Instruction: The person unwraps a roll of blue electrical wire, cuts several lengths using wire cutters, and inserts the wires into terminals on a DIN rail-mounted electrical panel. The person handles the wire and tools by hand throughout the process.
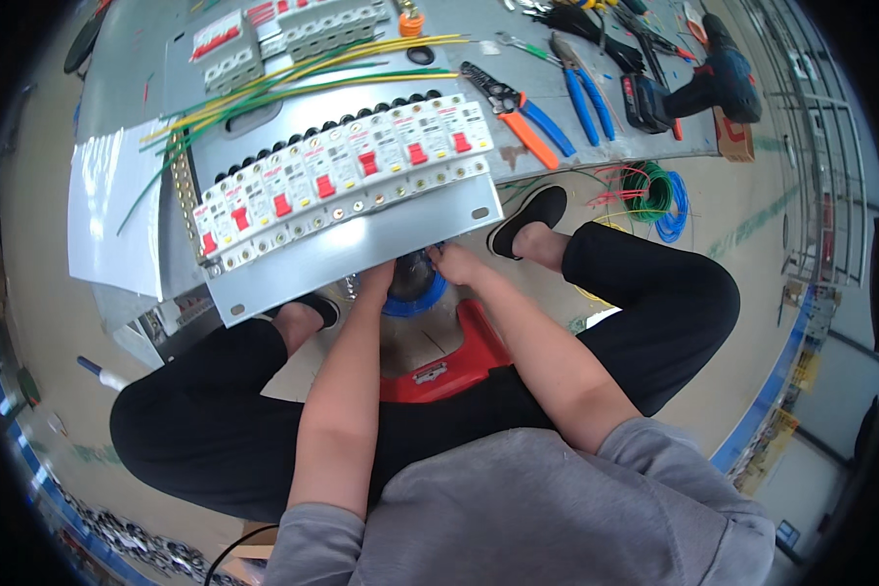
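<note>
A metal mounting plate (352, 252) juts over the table's front edge, carrying a row of white circuit breakers (322, 161) with red levers. Just below its front edge, my left hand (377, 280) reaches beside a round blue-rimmed container (415, 301); the plate hides its fingers. On the container's other side is my right hand (452, 264), its fingers curled closed near the rim. What they pinch, if anything, is too small to make out. The container's inside looks dark, and the plate covers its far part.
Green and yellow wires (293, 76) lie behind the breakers. Wire strippers (518, 115), blue-handled pliers (581, 93) and a cordless drill (718, 83) rest on the table at right. A red stool (449, 366) is between my legs. Wire coils (654, 195) lie on the floor.
</note>
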The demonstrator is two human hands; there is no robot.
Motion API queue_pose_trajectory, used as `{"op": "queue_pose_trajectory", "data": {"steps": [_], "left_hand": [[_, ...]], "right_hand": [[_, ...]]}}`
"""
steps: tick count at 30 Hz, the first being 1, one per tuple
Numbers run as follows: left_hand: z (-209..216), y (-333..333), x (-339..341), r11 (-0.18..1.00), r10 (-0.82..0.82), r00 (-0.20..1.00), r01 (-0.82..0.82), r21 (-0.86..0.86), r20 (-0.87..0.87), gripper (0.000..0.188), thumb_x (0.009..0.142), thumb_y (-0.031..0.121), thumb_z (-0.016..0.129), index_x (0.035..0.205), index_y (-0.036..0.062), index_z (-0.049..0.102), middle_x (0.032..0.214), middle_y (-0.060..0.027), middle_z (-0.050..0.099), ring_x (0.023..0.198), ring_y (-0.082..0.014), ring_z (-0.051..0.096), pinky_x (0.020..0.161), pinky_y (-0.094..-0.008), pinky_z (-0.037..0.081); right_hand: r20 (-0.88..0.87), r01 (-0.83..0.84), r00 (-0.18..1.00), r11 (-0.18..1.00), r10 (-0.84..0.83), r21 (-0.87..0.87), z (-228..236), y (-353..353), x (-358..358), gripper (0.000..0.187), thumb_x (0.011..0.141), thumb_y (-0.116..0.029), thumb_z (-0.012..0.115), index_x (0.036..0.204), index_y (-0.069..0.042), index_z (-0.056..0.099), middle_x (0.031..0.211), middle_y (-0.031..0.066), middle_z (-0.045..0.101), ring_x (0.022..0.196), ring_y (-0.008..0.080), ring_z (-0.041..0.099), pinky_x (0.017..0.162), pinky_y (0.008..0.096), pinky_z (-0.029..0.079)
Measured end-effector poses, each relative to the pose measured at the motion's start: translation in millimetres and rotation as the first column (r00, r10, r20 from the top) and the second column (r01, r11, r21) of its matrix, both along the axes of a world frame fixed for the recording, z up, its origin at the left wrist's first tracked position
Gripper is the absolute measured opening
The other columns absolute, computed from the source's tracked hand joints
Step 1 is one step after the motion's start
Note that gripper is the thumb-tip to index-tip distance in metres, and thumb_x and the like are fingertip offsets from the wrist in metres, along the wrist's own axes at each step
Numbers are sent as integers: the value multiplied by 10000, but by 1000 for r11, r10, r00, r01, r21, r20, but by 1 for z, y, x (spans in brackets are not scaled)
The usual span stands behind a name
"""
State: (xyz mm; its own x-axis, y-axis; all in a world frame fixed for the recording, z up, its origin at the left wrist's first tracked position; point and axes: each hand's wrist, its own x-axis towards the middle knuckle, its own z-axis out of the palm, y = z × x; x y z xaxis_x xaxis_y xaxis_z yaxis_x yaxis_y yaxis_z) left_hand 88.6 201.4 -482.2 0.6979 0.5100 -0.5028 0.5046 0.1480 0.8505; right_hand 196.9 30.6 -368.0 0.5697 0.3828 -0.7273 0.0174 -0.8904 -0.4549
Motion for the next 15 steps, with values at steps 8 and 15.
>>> {"op": "queue_pose_trajectory", "data": {"steps": [8, 15], "left_hand": [[70, -15, 8, 870, -138, 884, 323, 371, -446, 580, 843, 536, 802, 1174, 61, 750, 1119, -178, 782, 1038, -352, 756, 877, -458, 588], [111, -11, 18, 846, -212, 767, 454, 279, -605, 586, 944, 618, 585, 1255, 145, 734, 1235, -159, 759, 1094, -389, 736, 894, -500, 587]], "right_hand": [[123, -54, 988, 957, 92, -283, -13, 11, -73, 676, 1127, -483, 363, 952, 17, 783, 992, 291, 752, 1030, 470, 727, 918, 538, 577], [-565, 712, 539, 696, -625, -91, -73, -16, -76, 472, 1129, -455, 455, 1123, -63, 718, 822, 70, 698, 699, 279, 632, 688, 448, 518]]}}
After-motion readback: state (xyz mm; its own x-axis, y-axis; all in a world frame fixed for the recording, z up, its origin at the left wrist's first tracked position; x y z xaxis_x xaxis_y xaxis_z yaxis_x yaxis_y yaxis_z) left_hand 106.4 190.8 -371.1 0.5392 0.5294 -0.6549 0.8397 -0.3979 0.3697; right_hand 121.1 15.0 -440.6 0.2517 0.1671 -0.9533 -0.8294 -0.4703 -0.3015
